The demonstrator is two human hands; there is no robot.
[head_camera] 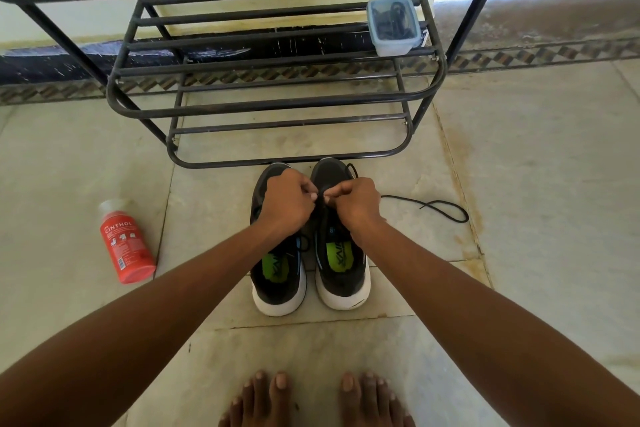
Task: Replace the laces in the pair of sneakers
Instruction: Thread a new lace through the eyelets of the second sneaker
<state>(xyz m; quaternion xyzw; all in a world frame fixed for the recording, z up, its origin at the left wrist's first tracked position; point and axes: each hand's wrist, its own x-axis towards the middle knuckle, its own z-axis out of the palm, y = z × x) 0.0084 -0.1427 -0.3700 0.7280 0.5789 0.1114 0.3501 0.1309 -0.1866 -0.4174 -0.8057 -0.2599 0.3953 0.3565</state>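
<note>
While a red bottle [126, 243] lies far left on the floor [536, 184], I see my left hand [285, 199] and right hand [356, 203] pinching the black lace [429, 206] over the right of 2 sneakers [341, 253], beside the left sneaker [277, 281].

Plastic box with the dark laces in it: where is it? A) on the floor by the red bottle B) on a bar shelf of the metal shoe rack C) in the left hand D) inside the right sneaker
B: the plastic box sits on a bar shelf at the right end of the shoe rack, well above the floor.
</note>
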